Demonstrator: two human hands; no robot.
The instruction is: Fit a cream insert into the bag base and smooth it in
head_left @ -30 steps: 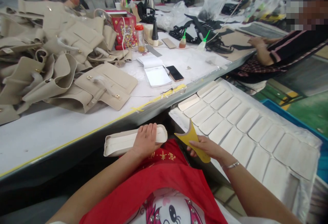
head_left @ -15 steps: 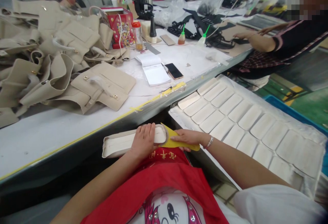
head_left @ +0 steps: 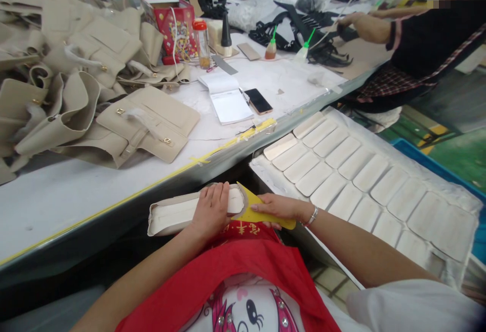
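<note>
In my lap lies a long, narrow off-white piece (head_left: 172,214) with rounded ends and a raised beige rim, like the base of a bag. My left hand (head_left: 211,209) grips it near its right end, fingers laid over the top. My right hand (head_left: 279,208) is closed on a flat yellow scraper (head_left: 248,214). The scraper's wide edge meets the rounded right end of the piece; whether it is tucked inside the rim I cannot tell. Part of the scraper's far end is hidden by my fingers.
On my right, a board (head_left: 261,167) carries rows of cream oblong panels (head_left: 330,190). Beige bag parts (head_left: 148,119) are heaped on the left of the table (head_left: 56,205). A notepad (head_left: 230,104), phone (head_left: 258,100) and glue bottles (head_left: 271,48) lie beyond. A co-worker (head_left: 413,43) sits at right.
The view has shifted slightly. My hands keep their grips, with the off-white piece tipped a little. At the right, the co-worker's arms have moved up and left.
</note>
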